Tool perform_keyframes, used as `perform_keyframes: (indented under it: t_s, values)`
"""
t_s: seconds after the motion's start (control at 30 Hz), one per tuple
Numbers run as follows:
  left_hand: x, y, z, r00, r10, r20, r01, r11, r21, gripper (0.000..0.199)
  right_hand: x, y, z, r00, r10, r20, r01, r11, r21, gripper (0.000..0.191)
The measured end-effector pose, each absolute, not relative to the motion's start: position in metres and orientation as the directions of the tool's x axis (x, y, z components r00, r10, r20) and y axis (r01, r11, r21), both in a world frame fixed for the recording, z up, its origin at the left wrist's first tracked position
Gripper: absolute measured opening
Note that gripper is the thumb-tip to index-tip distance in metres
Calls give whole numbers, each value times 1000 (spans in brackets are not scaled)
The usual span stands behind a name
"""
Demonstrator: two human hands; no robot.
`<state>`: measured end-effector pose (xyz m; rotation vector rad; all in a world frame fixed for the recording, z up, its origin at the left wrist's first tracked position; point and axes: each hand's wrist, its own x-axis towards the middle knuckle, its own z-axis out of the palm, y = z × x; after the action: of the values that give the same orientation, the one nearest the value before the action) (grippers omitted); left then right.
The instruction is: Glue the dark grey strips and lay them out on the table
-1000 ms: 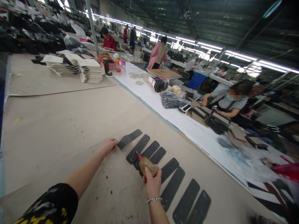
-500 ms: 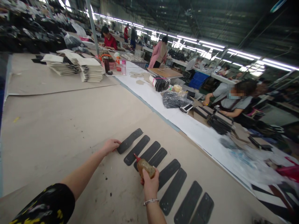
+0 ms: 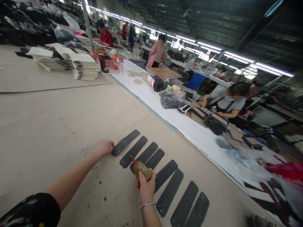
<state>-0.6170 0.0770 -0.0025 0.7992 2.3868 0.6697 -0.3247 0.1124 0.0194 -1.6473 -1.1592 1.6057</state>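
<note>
The right hand (image 3: 147,184) has its fingers wrapped around a red-tipped squeeze bottle (image 3: 141,170). Left of the bottle, the left hand (image 3: 104,149) has fingertips at one end of a black strip (image 3: 126,142); I can't tell if they're pinching. More strips (image 3: 169,193) lie right of the bottle.

Smooth, faintly glossy dark strips (image 3: 169,193), plastic bottle (image 3: 141,169), matt paper covering (image 3: 47,126).

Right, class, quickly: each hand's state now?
Left hand: at the near end of the leftmost dark strip; grip unclear.
Right hand: closed around the red-tipped bottle.
</note>
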Motion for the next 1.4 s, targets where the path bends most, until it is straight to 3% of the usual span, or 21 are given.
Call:
perform_keyframes:
  t_s: [0.17,0.37,0.47,0.63,0.83,1.13,1.4]
  values:
    - [-610,73,-5,-579,799,-164,718,595,362,31,-325,110,16,-94,870,-484,145,-469,-871,71]
    - [-584,46,-14,-624,734,268,752,469,464,31,-327,108,6,-80,859,-505,92,-498,-862,72]
    - [-557,35,-14,-559,744,366,800,370,472,27,-328,107,3,-92,840,-535,35,-534,-845,75]
    - [-510,28,-18,-285,910,300,922,175,345,24,-329,106,5,-98,825,-556,-75,-563,-823,73]
    - [-501,25,-33,-211,960,185,949,156,274,28,-329,106,6,-103,821,-561,-92,-570,-817,71]
    - [-505,26,-41,-208,970,130,927,153,343,31,-312,112,31,-116,812,-572,-153,-583,-798,66]
    - [-505,32,-37,-267,963,26,864,227,449,35,-249,121,71,-74,827,-558,-334,-548,-767,60]
